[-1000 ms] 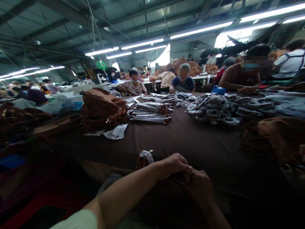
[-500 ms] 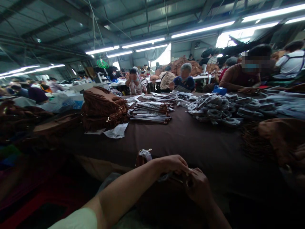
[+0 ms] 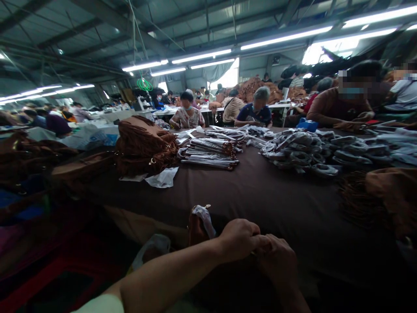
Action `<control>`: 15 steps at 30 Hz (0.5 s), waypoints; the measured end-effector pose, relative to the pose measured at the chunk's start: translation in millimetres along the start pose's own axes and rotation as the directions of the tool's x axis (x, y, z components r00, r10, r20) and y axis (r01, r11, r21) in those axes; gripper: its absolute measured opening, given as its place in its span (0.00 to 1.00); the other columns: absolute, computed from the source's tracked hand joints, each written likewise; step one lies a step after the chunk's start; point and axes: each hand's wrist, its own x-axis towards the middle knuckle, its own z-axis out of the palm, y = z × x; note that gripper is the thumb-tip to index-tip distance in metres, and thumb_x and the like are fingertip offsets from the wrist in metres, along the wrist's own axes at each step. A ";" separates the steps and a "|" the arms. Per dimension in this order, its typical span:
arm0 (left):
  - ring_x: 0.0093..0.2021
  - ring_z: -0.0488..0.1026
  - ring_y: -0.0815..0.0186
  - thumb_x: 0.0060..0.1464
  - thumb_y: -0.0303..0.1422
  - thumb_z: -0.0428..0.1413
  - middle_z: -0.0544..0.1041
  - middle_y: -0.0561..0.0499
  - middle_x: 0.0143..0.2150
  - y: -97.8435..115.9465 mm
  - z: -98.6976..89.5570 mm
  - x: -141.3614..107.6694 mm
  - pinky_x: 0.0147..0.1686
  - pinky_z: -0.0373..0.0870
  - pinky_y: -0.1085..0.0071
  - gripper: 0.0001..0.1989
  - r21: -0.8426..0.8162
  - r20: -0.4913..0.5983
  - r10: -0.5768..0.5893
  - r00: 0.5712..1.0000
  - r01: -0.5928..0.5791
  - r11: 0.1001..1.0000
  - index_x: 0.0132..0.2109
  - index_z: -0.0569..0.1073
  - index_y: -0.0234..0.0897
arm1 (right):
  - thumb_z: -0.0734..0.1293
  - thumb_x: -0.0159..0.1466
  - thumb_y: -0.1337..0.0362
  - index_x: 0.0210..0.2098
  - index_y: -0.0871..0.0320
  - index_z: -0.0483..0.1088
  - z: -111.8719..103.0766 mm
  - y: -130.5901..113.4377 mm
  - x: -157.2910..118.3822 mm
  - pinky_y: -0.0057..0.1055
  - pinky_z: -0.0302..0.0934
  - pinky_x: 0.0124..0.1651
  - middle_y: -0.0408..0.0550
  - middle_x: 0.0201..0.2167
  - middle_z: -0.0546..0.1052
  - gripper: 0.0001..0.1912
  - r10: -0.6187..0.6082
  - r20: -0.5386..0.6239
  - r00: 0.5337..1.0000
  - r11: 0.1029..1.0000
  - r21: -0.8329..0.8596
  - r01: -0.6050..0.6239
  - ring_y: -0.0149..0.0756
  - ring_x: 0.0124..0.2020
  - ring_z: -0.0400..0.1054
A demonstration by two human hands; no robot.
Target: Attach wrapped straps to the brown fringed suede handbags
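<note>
My left hand (image 3: 237, 240) and my right hand (image 3: 276, 263) meet low in the view, fingers pressed together over a dark brown bag (image 3: 228, 278) at the table's near edge. Whatever they pinch is small and mostly hidden by my fingers. It seems to be part of that bag. A white-wrapped piece with a small metal tip (image 3: 202, 221) sticks up just left of my left hand, apart from it.
The long table (image 3: 260, 195) has a brown cloth. On it lie a brown fringed bag (image 3: 143, 148), plastic-wrapped straps (image 3: 208, 152) and coiled wrapped bundles (image 3: 299, 152). Another fringed bag (image 3: 384, 195) sits at right. Co-workers (image 3: 254, 108) sit beyond the table.
The view has tilted and shifted slightly, and both hands sit a little lower. The white-wrapped piece stands more upright, and a white plastic sheet shows beside my left forearm.
</note>
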 end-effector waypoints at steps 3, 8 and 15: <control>0.27 0.66 0.70 0.56 0.49 0.51 0.70 0.54 0.24 8.0 2.3 -3.8 0.26 0.54 0.74 0.21 0.116 -0.052 0.001 0.999 0.005 0.993 0.30 0.76 0.36 | 0.63 0.58 0.63 0.22 0.55 0.65 -0.1 -2.9 0.9 0.32 0.52 0.29 0.47 0.21 0.72 0.09 0.032 0.024 0.999 0.999 -0.007 -0.032 0.40 0.25 0.66; 0.35 0.71 0.65 0.56 0.51 0.50 0.76 0.51 0.33 20.1 -12.5 -4.4 0.35 0.63 0.73 0.21 0.168 -0.032 0.078 0.996 -0.071 0.983 0.37 0.76 0.39 | 0.61 0.62 0.55 0.21 0.54 0.63 -9.3 3.0 -0.1 0.32 0.55 0.28 0.46 0.20 0.70 0.15 0.120 0.010 0.993 0.983 0.136 -0.120 0.40 0.25 0.65; 0.60 0.61 0.60 0.62 0.42 0.47 0.67 0.44 0.58 -64.6 -56.8 -62.1 0.60 0.56 0.61 0.19 0.209 -0.698 0.172 0.695 -0.032 0.977 0.55 0.66 0.38 | 0.68 0.54 0.44 0.53 0.56 0.63 -30.4 54.0 -51.8 0.50 0.65 0.46 0.58 0.49 0.71 0.34 0.227 -0.112 0.967 0.950 0.246 -0.194 0.58 0.48 0.68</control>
